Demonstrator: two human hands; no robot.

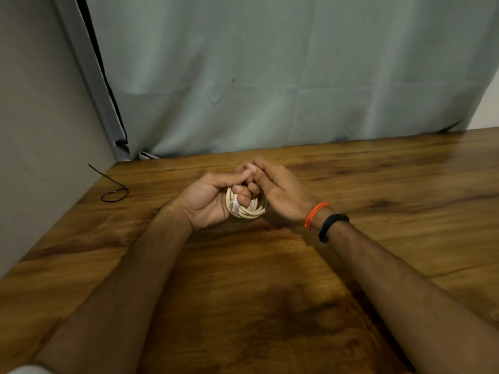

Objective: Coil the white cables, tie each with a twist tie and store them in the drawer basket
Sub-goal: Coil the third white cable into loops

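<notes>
Wooden table (270, 292), brown grain, mostly bare around the hands. Grey-green curtain (270, 76) hangs behind the far table edge; plain wall (32, 130) on the left side. One black twist tie (113, 194) lies loose on the table at far left near the wall, curled into a loop at one end with a straight tail, well apart from both hands. Nothing stands between the camera and the hands; both bare forearms run in from the bottom edge. Right wrist carries an orange thread band (314, 214) and a black wristband (330, 226). White cable (248, 210) is wound into a small tight coil, held between the two hands just above the table centre. Left hand (208, 201) is closed around the coil's left side, fingers curled through and over the loops, thumb on top. Right hand (278, 190) is closed too, fingers tucked in against the coil's top and right side, fingertips meeting the left fingertips above the coil. A clear plug end shows against the left side of the coil, just beside the left fingers. Lower arc of the coil hangs exposed below both hands. Whether a tie is pinched at the fingertips: can't tell.
</notes>
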